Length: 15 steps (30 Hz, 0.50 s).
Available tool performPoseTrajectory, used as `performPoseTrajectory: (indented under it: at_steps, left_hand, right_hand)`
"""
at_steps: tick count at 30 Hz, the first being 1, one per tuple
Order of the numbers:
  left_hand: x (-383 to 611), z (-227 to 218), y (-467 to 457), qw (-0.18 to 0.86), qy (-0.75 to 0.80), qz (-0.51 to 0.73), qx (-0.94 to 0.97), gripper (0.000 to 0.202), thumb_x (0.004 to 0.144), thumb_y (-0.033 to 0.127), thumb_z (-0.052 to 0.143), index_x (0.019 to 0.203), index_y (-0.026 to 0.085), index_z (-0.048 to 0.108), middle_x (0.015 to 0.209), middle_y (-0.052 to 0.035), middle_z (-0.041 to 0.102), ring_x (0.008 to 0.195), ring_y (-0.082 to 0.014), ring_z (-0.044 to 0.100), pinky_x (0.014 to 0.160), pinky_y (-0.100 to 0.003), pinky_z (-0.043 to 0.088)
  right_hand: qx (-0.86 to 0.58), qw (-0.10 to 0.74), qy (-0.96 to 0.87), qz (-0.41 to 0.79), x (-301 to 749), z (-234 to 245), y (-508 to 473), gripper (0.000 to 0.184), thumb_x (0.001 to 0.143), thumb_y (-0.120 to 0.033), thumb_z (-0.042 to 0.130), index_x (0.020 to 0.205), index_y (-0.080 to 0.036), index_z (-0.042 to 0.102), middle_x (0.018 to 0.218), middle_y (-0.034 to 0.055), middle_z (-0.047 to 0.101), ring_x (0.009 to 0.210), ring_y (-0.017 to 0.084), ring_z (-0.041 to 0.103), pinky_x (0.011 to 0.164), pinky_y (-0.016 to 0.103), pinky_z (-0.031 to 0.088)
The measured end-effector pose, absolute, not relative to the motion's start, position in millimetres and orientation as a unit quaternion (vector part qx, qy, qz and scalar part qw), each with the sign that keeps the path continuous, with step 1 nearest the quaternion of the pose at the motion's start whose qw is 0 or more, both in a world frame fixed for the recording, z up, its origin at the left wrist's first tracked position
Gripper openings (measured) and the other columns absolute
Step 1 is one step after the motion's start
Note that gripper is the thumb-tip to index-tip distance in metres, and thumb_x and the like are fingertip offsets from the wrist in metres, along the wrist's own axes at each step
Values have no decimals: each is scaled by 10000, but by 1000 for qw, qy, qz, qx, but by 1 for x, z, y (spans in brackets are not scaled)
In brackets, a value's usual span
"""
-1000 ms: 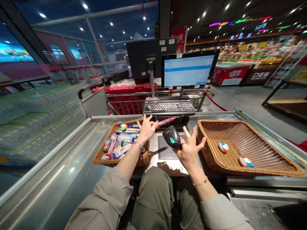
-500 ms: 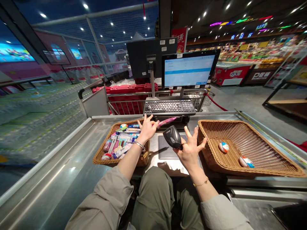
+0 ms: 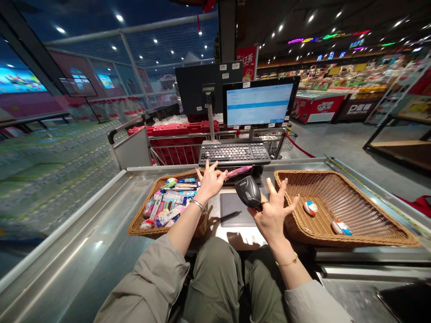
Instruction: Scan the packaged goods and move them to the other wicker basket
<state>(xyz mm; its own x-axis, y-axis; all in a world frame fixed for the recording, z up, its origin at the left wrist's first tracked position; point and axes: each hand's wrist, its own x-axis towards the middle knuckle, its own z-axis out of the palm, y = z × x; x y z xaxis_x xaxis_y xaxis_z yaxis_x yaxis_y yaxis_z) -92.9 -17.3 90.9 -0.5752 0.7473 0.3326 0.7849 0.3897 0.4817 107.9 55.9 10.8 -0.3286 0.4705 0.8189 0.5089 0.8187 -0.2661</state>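
Observation:
Between thumb and forefinger, my left hand (image 3: 211, 181) pinches one end of a slim pink pen-like item (image 3: 238, 172), its other fingers spread. My right hand (image 3: 272, 211) holds a black handheld barcode scanner (image 3: 248, 191) by a handle mostly hidden behind the hand; some fingers stick out. The scanner's head lies just below and right of the pink item. Left of my left hand, a wicker basket (image 3: 134, 223) is filled with small packaged goods (image 3: 170, 202). Beside my right hand, a larger wicker basket (image 3: 365, 190) contains two white, blue and orange egg-shaped items (image 3: 310, 207).
A keyboard (image 3: 235, 152) and a lit monitor (image 3: 258, 104) stand just beyond my hands. Under them a grey pad (image 3: 236, 210) lies on the counter. The metal counter (image 3: 97, 224) has a raised rim. A shopping cart (image 3: 129, 146) stands behind it.
My right hand and the scanner have shifted slightly right. The pink item in my left hand has also moved a little right. The whole view has turned slightly.

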Motion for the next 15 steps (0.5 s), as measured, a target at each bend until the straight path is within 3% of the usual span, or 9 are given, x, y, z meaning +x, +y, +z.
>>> performPoseTrajectory:
  at_steps: [5, 15]
  left_hand:
    - [-82, 95, -4, 34, -820, -307, -482, 434, 1002, 440, 466, 760, 224, 753, 1596, -58, 451, 1578, -332, 115, 1187, -704, -90]
    - [-52, 101, 22, 32, -802, -310, -510, 403, 999, 440, 468, 823, 221, 758, 1596, -86, 447, 1578, -323, 119, 1195, -683, -99]
  right_hand:
    - [-312, 510, -801, -32, 121, 18, 63, 208, 788, -232, 620, 966, -164, 702, 1492, 198, 528, 1559, 398, 147, 1143, 774, 26]
    - [-341, 504, -792, -46, 147, 22, 74, 260, 824, -168, 572, 1061, -180, 677, 1535, 180, 491, 1565, 389, 122, 1107, 821, 69]
